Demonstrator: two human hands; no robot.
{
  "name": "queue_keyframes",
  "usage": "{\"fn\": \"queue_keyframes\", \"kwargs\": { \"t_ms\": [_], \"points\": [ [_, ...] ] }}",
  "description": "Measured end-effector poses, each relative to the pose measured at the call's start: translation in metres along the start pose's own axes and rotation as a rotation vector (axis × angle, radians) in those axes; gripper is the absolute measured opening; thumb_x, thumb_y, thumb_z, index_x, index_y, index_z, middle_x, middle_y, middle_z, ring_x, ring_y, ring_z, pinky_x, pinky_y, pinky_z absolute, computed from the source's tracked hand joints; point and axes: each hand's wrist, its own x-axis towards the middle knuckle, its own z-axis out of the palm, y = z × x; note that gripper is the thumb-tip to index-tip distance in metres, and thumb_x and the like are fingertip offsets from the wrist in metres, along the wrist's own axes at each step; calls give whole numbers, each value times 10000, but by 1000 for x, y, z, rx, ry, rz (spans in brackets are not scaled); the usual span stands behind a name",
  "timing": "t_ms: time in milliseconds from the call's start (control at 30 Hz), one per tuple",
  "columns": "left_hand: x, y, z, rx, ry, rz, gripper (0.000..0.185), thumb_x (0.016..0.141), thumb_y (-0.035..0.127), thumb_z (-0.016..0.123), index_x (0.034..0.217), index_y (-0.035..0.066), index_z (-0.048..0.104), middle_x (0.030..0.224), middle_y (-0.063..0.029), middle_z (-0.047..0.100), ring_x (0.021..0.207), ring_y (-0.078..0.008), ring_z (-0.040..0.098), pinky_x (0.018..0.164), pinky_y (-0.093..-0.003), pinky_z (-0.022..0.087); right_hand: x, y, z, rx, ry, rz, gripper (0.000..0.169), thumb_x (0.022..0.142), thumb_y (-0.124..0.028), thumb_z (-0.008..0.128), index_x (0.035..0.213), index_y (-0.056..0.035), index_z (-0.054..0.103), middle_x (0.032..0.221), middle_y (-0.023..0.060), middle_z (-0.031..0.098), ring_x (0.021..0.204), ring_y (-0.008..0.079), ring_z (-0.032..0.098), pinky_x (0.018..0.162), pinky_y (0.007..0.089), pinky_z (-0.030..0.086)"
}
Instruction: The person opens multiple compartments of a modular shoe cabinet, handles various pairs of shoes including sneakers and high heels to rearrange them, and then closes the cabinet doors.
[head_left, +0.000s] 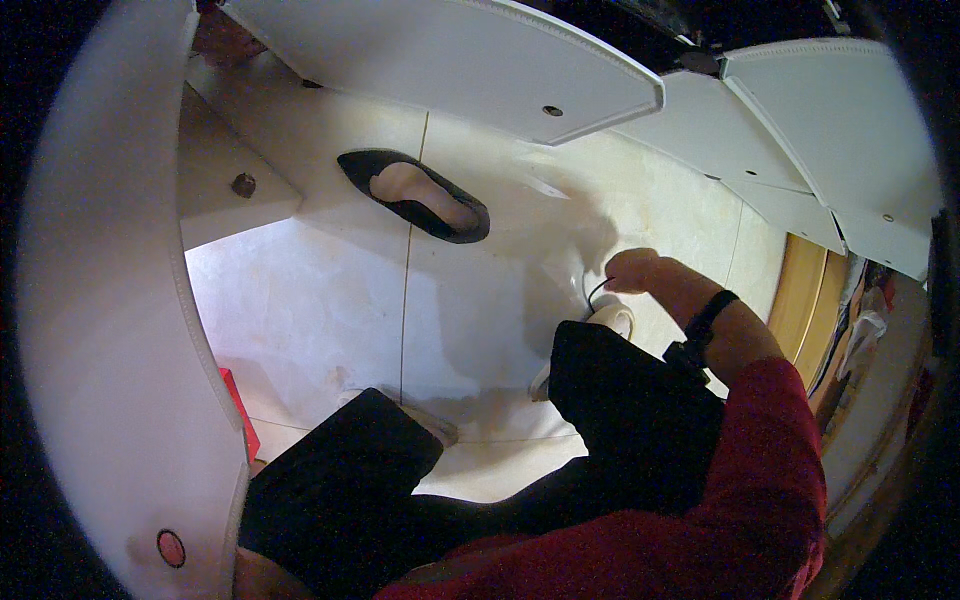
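My right hand (632, 270) is lowered towards the floor at the right, its fingers closed on one end of a thin dark cord or strap (595, 291). The strap curves down to a pale shoe (613, 319) beside my knee, and a black band is on that wrist. Ahead, a black pointed flat shoe (415, 196) with a beige insole lies on the tiled floor, apart from the hand. My left hand is out of view; only bare skin, apparently of that arm, shows at the bottom left beside a white panel.
A large white panel (112, 300) stands close on the left; another (450, 64) hangs across the top. More white panels (825, 142) are at the upper right, above a wooden board (806, 300). A red object (240, 412) sits by the left panel. A pale sliver (547, 187) lies on the floor.
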Motion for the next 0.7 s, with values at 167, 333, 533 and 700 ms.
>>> {"fn": "queue_keyframes", "kwargs": {
  "t_ms": [167, 333, 533, 700],
  "points": [
    [-4, 17, -3, -44, -5, 43, 583, 852, 361, 615, 1252, 5, 385, 1237, -148, 459, 1080, -286, 497, 854, -361, 466, -23, 61, 8, 0, -24, 338, 318, 801, -363, 613, 864, -65, 702, 872, 144, 687, 852, 294, 661, 713, 456, 516],
    [1, 36, -2, -95, -47, 110, 610, 849, 364, 620, 1272, -3, 378, 1261, -159, 456, 1102, -297, 496, 871, -368, 470, -100, 119, 23, -77, -234, 812, 337, 883, -338, 572, 1117, -118, 672, 1185, 88, 636, 1064, 236, 624, 852, 399, 507],
    [-2, 66, -3, -169, -83, 190, 642, 846, 367, 626, 1297, -12, 370, 1290, -171, 453, 1129, -309, 495, 891, -377, 474, -126, 72, -99, 358, 317, 4, 559, 906, -536, 453, 1027, -34, 665, 1056, 197, 637, 1021, 321, 584, 922, 440, 434],
    [-7, 86, 5, -217, -148, 254, 669, 844, 370, 632, 1317, -20, 363, 1314, -182, 451, 1152, -319, 494, 908, -384, 478, -223, -75, -218, 554, 551, -867, 246, 914, -246, 605, 984, -16, 659, 888, 81, 671, 870, 146, 615, 810, 288, 482]
  ]
}}
